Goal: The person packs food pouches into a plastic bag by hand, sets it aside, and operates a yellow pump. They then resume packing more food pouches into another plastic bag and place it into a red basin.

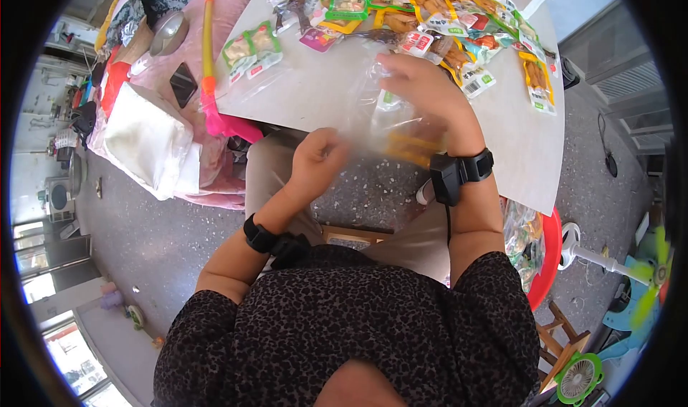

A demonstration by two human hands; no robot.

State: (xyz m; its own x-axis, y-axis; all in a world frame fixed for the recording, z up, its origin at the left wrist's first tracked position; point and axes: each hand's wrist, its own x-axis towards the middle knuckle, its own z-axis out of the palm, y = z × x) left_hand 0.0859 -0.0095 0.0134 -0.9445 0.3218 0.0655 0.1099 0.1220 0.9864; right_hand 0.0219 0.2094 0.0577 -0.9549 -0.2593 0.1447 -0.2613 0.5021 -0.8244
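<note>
Head: left hand (315,162) curled, right hand (428,90) arched over clear bag (390,119); grips unclear.

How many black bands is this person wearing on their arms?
2: the left band is around the left forearm, and the right band is around the right forearm. Any under the sleeves would be hidden.

A pale grey counter (519,152) has a big heap of shiny snack packets (433,7) at its far side. A green packet (252,44) lies near the left edge, and a yellow packet (537,79) near the right.
</note>
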